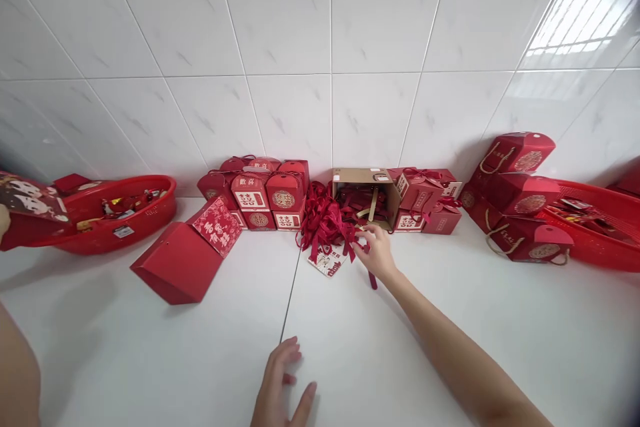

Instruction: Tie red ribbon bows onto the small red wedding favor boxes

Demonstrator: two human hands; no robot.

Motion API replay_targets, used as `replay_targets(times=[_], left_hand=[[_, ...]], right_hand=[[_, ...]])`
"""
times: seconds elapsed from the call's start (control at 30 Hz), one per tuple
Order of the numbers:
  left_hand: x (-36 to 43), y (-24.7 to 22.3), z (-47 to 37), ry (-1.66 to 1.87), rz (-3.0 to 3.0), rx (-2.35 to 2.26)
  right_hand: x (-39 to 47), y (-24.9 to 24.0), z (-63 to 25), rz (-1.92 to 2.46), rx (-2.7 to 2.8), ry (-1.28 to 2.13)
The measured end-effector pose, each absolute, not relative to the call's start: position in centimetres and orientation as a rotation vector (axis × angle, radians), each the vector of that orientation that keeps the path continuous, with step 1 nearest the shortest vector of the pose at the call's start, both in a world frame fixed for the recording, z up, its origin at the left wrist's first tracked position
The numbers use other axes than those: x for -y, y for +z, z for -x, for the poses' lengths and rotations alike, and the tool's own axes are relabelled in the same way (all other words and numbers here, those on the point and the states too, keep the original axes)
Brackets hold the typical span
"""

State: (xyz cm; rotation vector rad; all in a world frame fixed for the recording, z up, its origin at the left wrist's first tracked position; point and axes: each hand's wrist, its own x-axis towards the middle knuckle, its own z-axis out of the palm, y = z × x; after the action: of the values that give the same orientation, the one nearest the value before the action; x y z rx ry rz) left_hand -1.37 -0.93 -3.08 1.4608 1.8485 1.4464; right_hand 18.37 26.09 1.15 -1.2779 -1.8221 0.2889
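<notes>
My right hand (379, 253) reaches to the right edge of a heap of dark red ribbons (325, 217), its thumb and fingertips pinched on a red ribbon. A dark ribbon end (373, 280) shows just below the hand. Behind it, an open cardboard box (360, 175) lies on its side, with more ribbons and pale gold strips inside. A printed card tag (327, 261) sticks out under the heap. Nearer to me, my left hand (283, 383) hovers over the white tabletop (330, 347), fingers apart and holding nothing.
Stacked red gift boxes (260, 197) stand left of the ribbons, others (425, 200) to the right. A larger red box (183, 260) rests left. Red baskets (150, 213) flank both sides; boxes (525, 197) pile by the right one. Another person's hand (4, 220) shows at left.
</notes>
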Motion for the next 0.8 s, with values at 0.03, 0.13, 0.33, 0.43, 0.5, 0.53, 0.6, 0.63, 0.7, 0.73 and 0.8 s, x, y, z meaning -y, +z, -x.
replay_targets(times=[0.03,0.13,0.33,0.43,0.5,0.53,0.6,0.63,0.7,0.73,0.8], left_hand=[[1.0,-2.9,1.4,1.434,-1.467,-1.838],[1.3,-2.7,1.5,1.421,-1.478,-1.818],[1.5,-2.7,1.4,1.398,-1.473,-1.806],[1.6,-2.7,1.4,1.380,-1.473,-1.798],[1.6,-2.6,1.3,1.373,-1.469,-1.798],[1.6,-2.5,1.3,1.372,-1.468,-1.799],[1.6,-2.4,1.3,1.373,-1.471,-1.801],[1.6,-2.3,1.3,1.374,-1.473,-1.801],[1.6,-2.2,1.4,1.376,-1.472,-1.802],[1.6,-2.2,1.5,1.373,-1.469,-1.802],[1.7,-2.4,1.8,1.340,-1.479,-1.788]], right_hand=[[-25.7,0.7,-17.0,1.294,1.891,0.306],[-25.2,0.3,-14.1,1.364,2.039,0.325],[-24.1,0.8,-12.6,1.344,2.228,0.288],[-23.2,0.5,-12.5,1.260,2.370,0.321],[-22.5,0.1,-12.5,1.171,2.481,0.359],[-22.2,0.1,-12.5,1.136,2.525,0.379],[-21.6,0.1,-12.4,1.117,2.570,0.411],[-21.5,0.2,-12.3,1.135,2.573,0.425],[-21.4,0.5,-12.3,1.219,2.550,0.454],[-21.4,0.6,-12.3,1.278,2.530,0.472],[-21.3,1.0,-12.6,1.407,2.484,0.524]])
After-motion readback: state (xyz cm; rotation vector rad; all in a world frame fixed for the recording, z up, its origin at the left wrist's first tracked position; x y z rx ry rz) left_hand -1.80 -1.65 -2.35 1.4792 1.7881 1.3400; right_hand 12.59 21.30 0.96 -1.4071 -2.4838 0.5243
